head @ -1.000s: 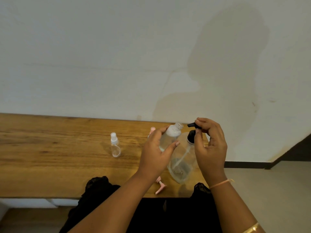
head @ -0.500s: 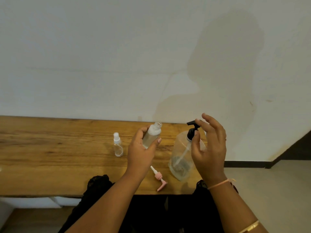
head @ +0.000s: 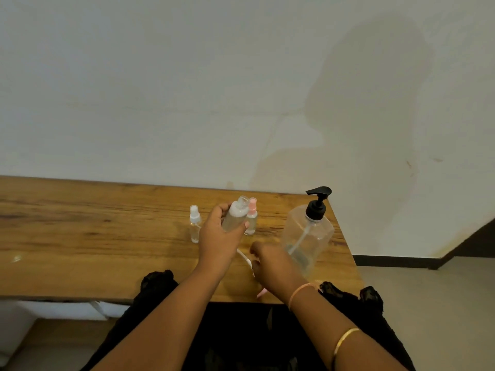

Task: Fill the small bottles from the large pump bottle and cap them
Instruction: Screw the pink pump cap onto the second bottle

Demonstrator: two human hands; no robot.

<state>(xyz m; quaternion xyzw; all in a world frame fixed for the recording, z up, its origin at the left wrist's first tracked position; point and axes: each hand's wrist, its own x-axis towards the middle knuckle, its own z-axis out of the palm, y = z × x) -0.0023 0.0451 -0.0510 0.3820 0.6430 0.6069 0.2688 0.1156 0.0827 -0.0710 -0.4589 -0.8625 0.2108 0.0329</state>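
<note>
The right hand point(head: 270, 263) is no longer sitting on the pump head: within the last half second it has come off the pump bottle point(head: 308, 236) and dropped to the desk point(head: 80, 236), where it is now covering the loose pink cap point(head: 261, 293). The cap's white tube is sticking out past the fingers on the left and its pink tip is showing under the wrist. Whether the fingers are already closing on it or only touching it cannot be told. The left hand point(head: 219, 236) is gripping the open bottle point(head: 235, 218) around its body, neck tilted away, and has carried it leftward from the nozzle; it is now hovering above the desk in front of the pink-capped bottle point(head: 251, 218).

Pumping for this bottle is probably finishing, and capping is starting.

The cap is lying close to the desk's front edge, so a clumsy pickup risks nudging it off. The pump bottle is standing near the right end of the desk, not far from the corner. The pink-capped bottle and the white-capped bottle point(head: 195, 223) are standing just beside the left hand, close enough to be knocked while the cap is being screwed on. To the left, a long stretch of desk is offering room.
</note>
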